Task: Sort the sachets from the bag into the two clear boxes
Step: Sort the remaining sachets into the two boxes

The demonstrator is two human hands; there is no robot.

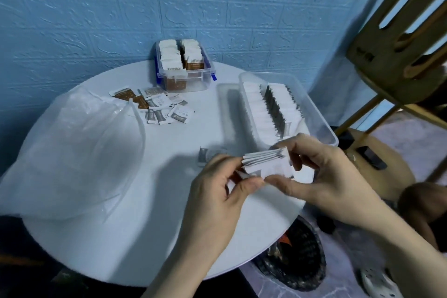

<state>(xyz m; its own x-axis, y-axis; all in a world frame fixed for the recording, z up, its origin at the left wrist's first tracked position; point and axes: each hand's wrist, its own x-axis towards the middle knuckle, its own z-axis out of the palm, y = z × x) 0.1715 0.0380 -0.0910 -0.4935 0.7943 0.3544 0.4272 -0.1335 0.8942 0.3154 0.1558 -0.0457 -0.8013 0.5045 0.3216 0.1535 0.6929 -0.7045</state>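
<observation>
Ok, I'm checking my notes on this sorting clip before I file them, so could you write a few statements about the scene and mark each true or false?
1. Both hands hold one stack of sachets together. True: the left hand and right hand pinch it from either side.
2. The far box holds only grey sachets. False: it holds brown and white ones.
3. Loose sachets lie on the table between the bag and the far box. True.
4. The near box is empty. False: rows of sachets stand in it.
5. The bag lies to the right of both boxes. False: it lies on the left side of the table.
</observation>
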